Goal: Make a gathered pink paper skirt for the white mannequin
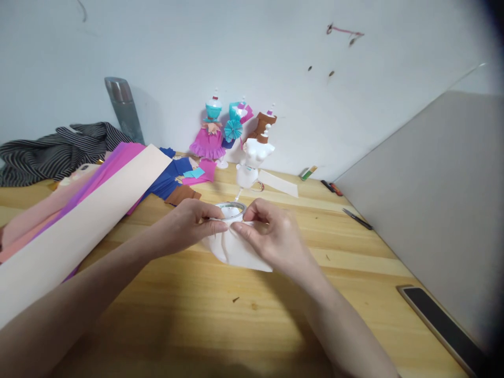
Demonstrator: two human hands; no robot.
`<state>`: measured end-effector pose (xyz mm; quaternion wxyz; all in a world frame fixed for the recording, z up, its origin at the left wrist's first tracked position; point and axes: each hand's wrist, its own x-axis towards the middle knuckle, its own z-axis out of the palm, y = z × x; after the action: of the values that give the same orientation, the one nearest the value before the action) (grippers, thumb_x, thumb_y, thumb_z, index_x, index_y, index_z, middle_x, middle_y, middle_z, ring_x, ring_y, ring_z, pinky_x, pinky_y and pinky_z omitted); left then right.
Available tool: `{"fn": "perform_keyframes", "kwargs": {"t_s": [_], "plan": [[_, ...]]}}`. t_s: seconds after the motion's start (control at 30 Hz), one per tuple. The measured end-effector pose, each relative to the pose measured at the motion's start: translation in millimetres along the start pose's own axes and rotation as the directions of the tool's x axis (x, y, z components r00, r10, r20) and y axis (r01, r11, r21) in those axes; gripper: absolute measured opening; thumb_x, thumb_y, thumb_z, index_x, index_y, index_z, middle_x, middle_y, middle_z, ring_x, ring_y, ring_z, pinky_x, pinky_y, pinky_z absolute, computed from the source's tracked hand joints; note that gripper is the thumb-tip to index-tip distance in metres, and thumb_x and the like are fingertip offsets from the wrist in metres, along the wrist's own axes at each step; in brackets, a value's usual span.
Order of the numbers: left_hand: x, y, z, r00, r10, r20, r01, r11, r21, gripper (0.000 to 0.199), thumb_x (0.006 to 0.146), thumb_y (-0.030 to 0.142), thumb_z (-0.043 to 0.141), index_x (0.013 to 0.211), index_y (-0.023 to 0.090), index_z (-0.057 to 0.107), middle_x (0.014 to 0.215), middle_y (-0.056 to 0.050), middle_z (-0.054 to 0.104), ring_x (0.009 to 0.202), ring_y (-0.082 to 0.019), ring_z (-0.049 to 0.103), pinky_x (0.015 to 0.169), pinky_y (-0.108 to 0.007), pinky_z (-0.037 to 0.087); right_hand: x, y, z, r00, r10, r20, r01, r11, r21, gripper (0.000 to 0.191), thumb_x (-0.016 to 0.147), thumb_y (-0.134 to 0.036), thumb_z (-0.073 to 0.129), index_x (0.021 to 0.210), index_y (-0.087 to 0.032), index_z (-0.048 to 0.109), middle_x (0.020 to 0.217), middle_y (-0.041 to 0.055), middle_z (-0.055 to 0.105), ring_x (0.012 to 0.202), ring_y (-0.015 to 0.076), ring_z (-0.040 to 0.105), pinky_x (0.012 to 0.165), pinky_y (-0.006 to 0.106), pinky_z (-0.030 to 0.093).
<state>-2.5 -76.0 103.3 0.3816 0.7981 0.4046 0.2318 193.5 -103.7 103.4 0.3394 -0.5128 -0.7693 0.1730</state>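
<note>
Head view. Both hands at mid-desk, working close together over one pale piece. Left hand [189, 223]: fingers pinching the gathered edge of a white sheet [244, 254], thumb on the near side, index finger along the rim of a grey ring [239, 211], which looks like a tape roll. Right hand [275, 233]: fingers pinching the same sheet just right of centre, thumb and index finger meeting at the ring's right side. Sheet hangs toward the wearer from the ring, creased under the thumbs, lower corner flaring to the right beneath the right hand. Whether the ring is gripped along with the sheet, cannot tell.

Just beyond the hands: a bare white dress form [258, 152], upright, brown band at its neck. Behind it, near the wall [275, 63], three dressed forms: one with a magenta ruffled skirt [208, 144], one bearing a turquoise rosette [233, 129], one in brown [265, 125].

Left side of the desk [236, 336]: long cream strip [90, 215] over magenta and purple sheets, blue scraps [171, 176] next to them; striped cloth [79, 144] and a grey bottle [125, 110] farther back. Right side: pen [357, 219], and nearer, a dark-faced phone [441, 325].
</note>
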Motion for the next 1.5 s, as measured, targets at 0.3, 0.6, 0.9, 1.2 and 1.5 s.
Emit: {"fn": "perform_keyframes", "kwargs": {"t_s": [0.3, 0.6, 0.9, 1.2, 1.5], "plan": [[-0.9, -1.3, -2.3, 0.998, -0.056, -0.01, 0.055, 0.997, -0.061, 0.03, 0.081, 0.038, 0.054, 0.072, 0.012, 0.067, 0.062, 0.002, 0.052, 0.061, -0.01, 0.044, 0.054, -0.02, 0.031, -3.2, 0.3, -14.5, 0.997, -0.059, 0.054, 0.06, 0.998, -0.028, 0.008, 0.081, -0.024, 0.059, 0.076, -0.018, 0.055, 0.066, -0.0009, 0.06, 0.057, 0.0113, 0.052, 0.054, 0.023, 0.036], [-0.3, -1.7, 1.2, 0.996, 0.06, -0.071, -0.053, 0.993, 0.101, 0.025, 0.083, 0.031, 0.051, 0.07, 0.014, 0.064, 0.063, 0.002, 0.053, 0.062, -0.011, 0.045, 0.055, -0.02, 0.031, -2.5, 0.1, -10.9, 0.985, -0.136, 0.101, 0.149, 0.98, -0.134, 0.014, 0.088, -0.017, 0.048, 0.077, -0.017, 0.057, 0.072, 0.0024, 0.063, 0.063, 0.0131, 0.056, 0.058, 0.024, 0.037], [-0.1, 0.6, 5.1, 0.982, 0.141, -0.123, -0.101, 0.953, 0.284, 0.031, 0.082, 0.026, 0.049, 0.054, 0.015, 0.042, 0.05, 0.005, 0.038, 0.052, -0.008, 0.033, 0.051, -0.023, 0.021, -3.4, -0.5, -5.1, 0.985, -0.143, 0.099, 0.156, 0.977, -0.142, 0.009, 0.084, -0.014, 0.055, 0.076, -0.017, 0.055, 0.073, 0.0027, 0.061, 0.065, 0.0135, 0.054, 0.058, 0.024, 0.037], [-0.3, 0.5, 8.7, 0.968, 0.221, -0.119, -0.179, 0.94, 0.29, 0.028, 0.084, 0.023, 0.049, 0.057, 0.015, 0.046, 0.052, 0.004, 0.045, 0.052, -0.008, 0.037, 0.052, -0.022, 0.024, -3.5, 1.5, 0.1, 0.98, -0.163, 0.117, 0.174, 0.981, -0.088, 0.011, 0.085, -0.015, 0.053, 0.075, -0.018, 0.055, 0.071, 0.0017, 0.06, 0.063, 0.0125, 0.053, 0.058, 0.023, 0.035], [-1.9, 0.9, 9.4, 0.972, 0.198, -0.124, -0.146, 0.93, 0.338, 0.028, 0.086, 0.025, 0.05, 0.061, 0.014, 0.056, 0.054, 0.003, 0.051, 0.054, -0.01, 0.042, 0.053, -0.022, 0.025, -4.0, 1.3, 2.9, 0.994, -0.09, 0.068, 0.093, 0.994, -0.052, 0.011, 0.082, -0.016, 0.056, 0.073, -0.019, 0.051, 0.063, -0.0025, 0.057, 0.055, 0.01, 0.05, 0.053, 0.022, 0.033]]}}
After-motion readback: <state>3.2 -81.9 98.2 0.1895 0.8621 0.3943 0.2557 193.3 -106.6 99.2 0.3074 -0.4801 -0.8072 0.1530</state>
